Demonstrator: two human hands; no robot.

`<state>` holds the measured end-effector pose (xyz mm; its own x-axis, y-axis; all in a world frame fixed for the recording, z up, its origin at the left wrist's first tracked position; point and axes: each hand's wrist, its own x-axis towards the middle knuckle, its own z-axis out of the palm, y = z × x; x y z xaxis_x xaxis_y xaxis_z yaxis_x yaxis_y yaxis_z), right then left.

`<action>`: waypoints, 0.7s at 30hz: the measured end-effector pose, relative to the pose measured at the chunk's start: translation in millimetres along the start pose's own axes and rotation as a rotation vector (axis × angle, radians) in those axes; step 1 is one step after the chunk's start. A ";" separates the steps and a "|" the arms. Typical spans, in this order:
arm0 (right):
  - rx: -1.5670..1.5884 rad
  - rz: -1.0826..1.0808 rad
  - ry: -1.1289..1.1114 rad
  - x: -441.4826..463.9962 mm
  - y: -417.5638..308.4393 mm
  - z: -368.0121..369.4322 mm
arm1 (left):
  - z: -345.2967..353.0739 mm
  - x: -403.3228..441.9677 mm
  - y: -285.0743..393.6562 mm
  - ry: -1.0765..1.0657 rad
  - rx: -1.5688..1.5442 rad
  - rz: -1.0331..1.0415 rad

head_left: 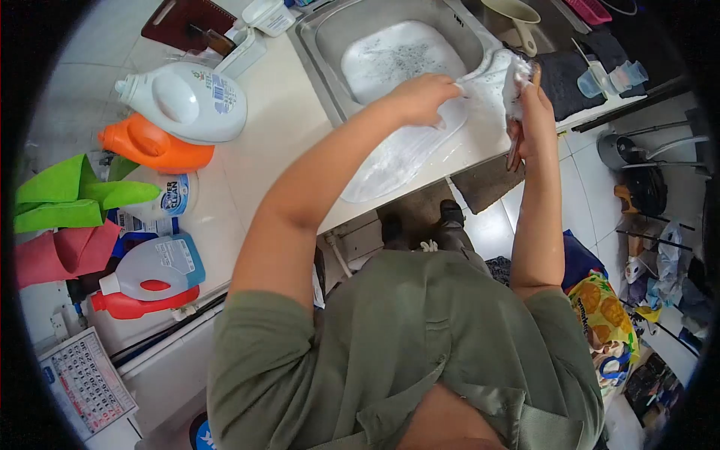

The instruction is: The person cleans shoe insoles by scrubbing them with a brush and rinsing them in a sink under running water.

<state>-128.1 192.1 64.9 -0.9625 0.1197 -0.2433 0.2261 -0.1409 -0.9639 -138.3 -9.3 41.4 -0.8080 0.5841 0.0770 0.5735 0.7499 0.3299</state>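
Note:
My left hand [424,98] is over the sink's front edge, thumb and fingers apart, just above a wet, translucent sheet or lid [386,169] on the counter. Nothing is clearly held in it. My right hand [535,120], at the sink's right side, is closed round a foam-covered object [516,88] with brown parts showing above and below the foam; its shape is mostly hidden. Behind my left hand, the metal sink [325,64] holds a white basin [401,34] with suds inside. More foam lies on the counter beside my right hand.
Detergent bottles, including a white one [195,103] and an orange one [161,146], stand on the left with green gloves [64,191]. A beige pan [514,15], dark cloth [559,82] and clear cups [626,76] are at the right. A patterned bag [606,311] is lower right.

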 end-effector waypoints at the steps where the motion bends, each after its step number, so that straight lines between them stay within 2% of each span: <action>1: 0.045 0.018 -0.038 -3.3 1.2 -1.8 | 0.2 13.1 0.5 -0.143 -0.061 0.040; 2: 0.092 0.032 -0.077 -5.4 2.0 -5.0 | 0.0 23.8 0.4 -0.147 -0.061 0.036; 4: 0.120 0.024 -0.136 -9.2 3.7 -13.8 | -3.2 37.1 2.8 -0.403 0.013 -0.061; 7: 0.116 0.112 -0.136 -6.1 6.4 -24.8 | -24.8 32.2 -1.7 -0.359 -0.077 -0.040; 9: 0.119 0.153 -0.155 -2.8 10.2 -31.0 | -60.4 21.5 -14.5 -0.240 -0.125 -0.009; 11: 0.150 0.148 -0.159 -4.0 6.8 -29.1 | -104.7 -6.3 -11.0 0.004 -0.208 -0.151; 13: 0.183 0.142 -0.165 -5.6 3.6 -24.4 | -137.9 -35.6 1.9 0.201 -0.142 -0.265; 14: 0.117 0.109 -0.181 -6.3 2.6 -21.2 | -141.8 -51.4 8.5 0.207 -0.137 -0.268; 16: 0.047 0.072 -0.199 -10.3 1.1 -14.1 | -137.3 -81.9 22.5 0.474 -0.342 -0.494; 20: -0.132 -0.031 -0.227 -19.0 13.5 6.1 | -65.1 -132.1 44.6 0.624 -0.600 -0.839; 21: -0.324 -0.183 -0.263 -14.2 25.7 13.8 | -43.4 -141.6 48.0 0.598 -0.630 -0.908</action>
<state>-110.7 173.2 45.1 -0.9869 -0.1451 -0.0702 0.0436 0.1787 -0.9829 -2.2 -69.5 87.1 -0.9061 -0.4196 -0.0536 -0.2515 0.4324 0.8659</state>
